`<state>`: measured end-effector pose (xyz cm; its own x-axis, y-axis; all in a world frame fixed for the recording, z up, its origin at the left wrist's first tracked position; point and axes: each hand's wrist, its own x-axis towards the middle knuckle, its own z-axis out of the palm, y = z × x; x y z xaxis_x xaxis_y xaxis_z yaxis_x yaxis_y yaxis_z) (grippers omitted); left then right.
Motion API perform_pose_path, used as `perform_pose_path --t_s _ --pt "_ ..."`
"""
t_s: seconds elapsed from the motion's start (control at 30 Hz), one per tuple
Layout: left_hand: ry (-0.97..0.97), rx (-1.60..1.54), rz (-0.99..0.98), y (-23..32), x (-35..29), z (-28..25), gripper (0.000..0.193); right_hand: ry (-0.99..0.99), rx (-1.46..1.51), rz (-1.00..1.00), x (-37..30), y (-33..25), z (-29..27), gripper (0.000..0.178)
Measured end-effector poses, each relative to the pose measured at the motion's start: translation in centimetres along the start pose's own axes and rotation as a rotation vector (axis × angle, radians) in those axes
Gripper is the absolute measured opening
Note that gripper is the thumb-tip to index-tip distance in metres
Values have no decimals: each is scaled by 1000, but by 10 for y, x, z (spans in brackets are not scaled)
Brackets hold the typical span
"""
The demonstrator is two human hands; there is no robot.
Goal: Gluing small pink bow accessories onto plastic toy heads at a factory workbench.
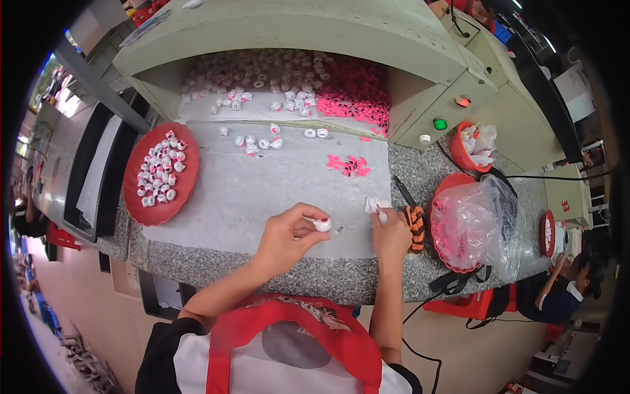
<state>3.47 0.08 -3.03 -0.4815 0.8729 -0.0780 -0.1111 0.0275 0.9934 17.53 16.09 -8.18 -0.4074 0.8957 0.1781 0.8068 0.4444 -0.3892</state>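
Note:
Between the thumb and fingers of my left hand (283,238) is a small white round piece (321,225) with a dark red patch on top. My right hand (392,233) is closed on a slim white thing (382,215) with a narrow tip; its kind is hard to make out. A crumpled white tissue (372,205) lies against that tip. Both hands are low over a white paper sheet (262,190). Farther up the sheet sit a loose pile of flat pink pieces (349,165) and several white round pieces (264,143).
At left, a red scalloped dish (134,197) holds many white pieces. A pale green box (295,29) with an open front covers heaped white and pink pieces. Right of the sheet are an orange-black striped thing (415,228), a plastic-covered red dish (453,256) and a red bowl (457,154).

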Motion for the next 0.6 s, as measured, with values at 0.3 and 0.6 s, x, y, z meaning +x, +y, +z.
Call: perform_pose_path --t_s 0.3,0.6 --pt "131 364 213 0 -2 5 28 -384 1154 40 -31 -83 -42 14" --pt "675 757 301 12 -9 -110 28 -367 931 177 -24 -40 -7 19"
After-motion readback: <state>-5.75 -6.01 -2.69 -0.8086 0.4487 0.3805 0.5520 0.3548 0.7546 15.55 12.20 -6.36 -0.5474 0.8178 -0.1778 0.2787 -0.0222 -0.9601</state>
